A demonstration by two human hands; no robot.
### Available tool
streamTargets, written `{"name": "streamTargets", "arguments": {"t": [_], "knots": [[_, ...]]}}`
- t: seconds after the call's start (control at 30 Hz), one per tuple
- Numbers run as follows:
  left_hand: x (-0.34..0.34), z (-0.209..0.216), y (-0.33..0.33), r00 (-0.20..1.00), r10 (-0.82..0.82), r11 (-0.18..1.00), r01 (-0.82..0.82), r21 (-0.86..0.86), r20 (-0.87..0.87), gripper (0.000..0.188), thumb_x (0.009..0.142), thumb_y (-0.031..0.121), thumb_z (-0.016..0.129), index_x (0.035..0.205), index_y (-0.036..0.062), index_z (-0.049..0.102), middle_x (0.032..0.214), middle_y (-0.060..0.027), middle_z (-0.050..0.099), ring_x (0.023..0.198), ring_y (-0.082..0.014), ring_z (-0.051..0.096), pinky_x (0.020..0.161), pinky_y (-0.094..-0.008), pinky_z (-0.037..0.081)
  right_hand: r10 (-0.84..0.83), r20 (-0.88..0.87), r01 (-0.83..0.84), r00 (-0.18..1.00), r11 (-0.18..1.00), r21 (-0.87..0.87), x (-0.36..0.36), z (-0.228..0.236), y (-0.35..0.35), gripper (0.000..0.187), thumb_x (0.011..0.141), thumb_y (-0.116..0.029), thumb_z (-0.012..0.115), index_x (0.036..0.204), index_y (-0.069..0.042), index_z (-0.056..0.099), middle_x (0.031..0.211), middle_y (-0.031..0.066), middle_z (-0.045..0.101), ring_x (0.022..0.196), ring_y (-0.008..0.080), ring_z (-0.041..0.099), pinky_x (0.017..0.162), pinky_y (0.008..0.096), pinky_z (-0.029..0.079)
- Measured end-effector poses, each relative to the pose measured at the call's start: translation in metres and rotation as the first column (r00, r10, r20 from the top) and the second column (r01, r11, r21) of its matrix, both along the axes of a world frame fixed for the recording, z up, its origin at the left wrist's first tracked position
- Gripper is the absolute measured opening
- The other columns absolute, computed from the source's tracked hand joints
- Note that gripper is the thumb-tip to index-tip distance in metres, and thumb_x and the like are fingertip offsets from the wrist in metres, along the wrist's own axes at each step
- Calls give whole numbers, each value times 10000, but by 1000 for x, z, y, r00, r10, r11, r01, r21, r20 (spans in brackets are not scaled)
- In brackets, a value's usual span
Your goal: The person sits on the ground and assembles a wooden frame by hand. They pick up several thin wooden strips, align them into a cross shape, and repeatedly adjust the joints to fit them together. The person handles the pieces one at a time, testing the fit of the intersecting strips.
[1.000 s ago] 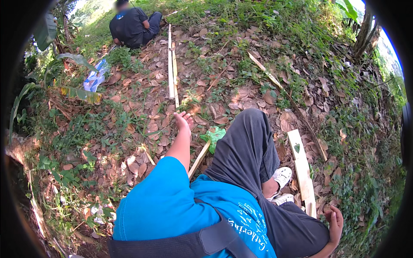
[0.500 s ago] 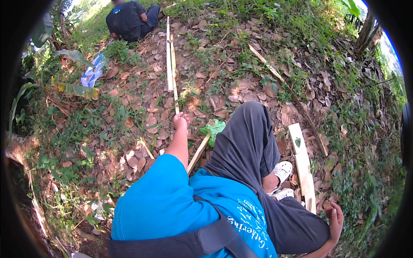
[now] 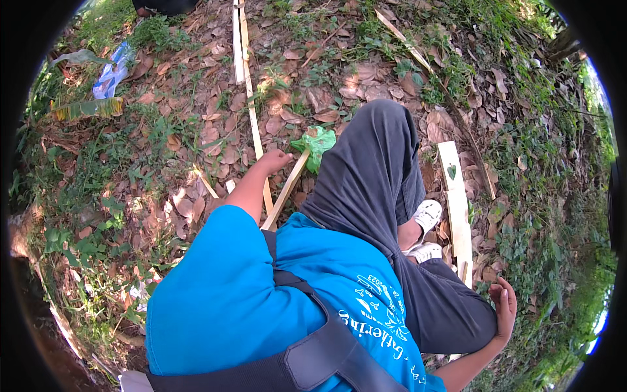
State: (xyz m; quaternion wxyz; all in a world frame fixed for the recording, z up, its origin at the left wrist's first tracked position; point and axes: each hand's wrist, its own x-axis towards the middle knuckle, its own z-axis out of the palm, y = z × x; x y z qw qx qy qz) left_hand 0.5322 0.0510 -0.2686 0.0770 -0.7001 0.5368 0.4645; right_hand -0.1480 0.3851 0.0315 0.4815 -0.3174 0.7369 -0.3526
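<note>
My left hand (image 3: 275, 161) is above the ground with its fingers curled in, and nothing shows in it. It is just left of a short wooden stick (image 3: 289, 188), whose far end meets a crumpled green plastic bag (image 3: 317, 146). A long thin wooden strip (image 3: 253, 124) runs away from me under my left wrist. At the lower right, my right hand (image 3: 504, 307) hangs beside my bent knee, fingers loosely bent and apart, holding nothing. Nearest to it is a pale wooden plank (image 3: 457, 215) lying beside my white shoes (image 3: 426, 215).
Dry brown leaves and green weeds cover the ground. A second pale strip (image 3: 238, 46) lies at the far end of the long one. A thin branch (image 3: 461, 121) lies to the right. At the far left are a blue-and-white plastic bag (image 3: 112, 70) and another person's dark clothing (image 3: 164, 5).
My view has tilted down, so the seated person is nearly out of the picture. My left hand has moved from over the long strip toward the short stick and green bag, fingers curling in.
</note>
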Motion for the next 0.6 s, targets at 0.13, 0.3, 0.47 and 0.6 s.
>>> {"name": "streamTargets", "arguments": {"t": [0.13, 0.3, 0.47, 0.6], "knots": [[7, -46, 55, 951, -272, 948, 239, 210, 147, 736, 943, 672, 529, 1166, -15, 673, 1117, -216, 718, 962, -374, 718, 881, -477, 553, 32, 22, -33, 999, 999, 30, 1, 2, -8, 457, 1081, -296, 537, 1420, 10, 530, 1150, 61, 687, 1060, 142, 637, 1009, 317, 491], [-5, -27, 95, 959, -272, 961, 275, -28, 80, 728, 903, 627, 627, 1254, -11, 626, 1103, -222, 715, 1043, -357, 700, 866, -454, 564, 37, -6, -36, 999, 998, 55, 1, 2, -12, 431, 1089, -282, 513, 1412, 2, 544, 1170, 73, 687, 1086, 150, 640, 1022, 327, 490], [38, -24, 68, 851, 357, 934, -323, 152, -384, 464, 872, 299, 725, 1246, 41, 627, 1134, -168, 722, 900, -268, 719, 780, -402, 576, 26, -4, -25, 1000, 998, 55, 0, 2, -16, 434, 1089, -286, 516, 1417, -2, 542, 1170, 66, 690, 1080, 142, 640, 1016, 316, 490], [67, 42, 35, 439, 588, 785, -512, 349, -679, 454, 950, 330, 555, 1315, 62, 582, 1072, -125, 723, 840, -243, 693, 785, -407, 553, 40, -24, -39, 999, 998, 53, 5, 5, -24, 452, 1088, -289, 520, 1442, -7, 524, 1164, 57, 692, 1057, 133, 630, 982, 310, 490]]}}
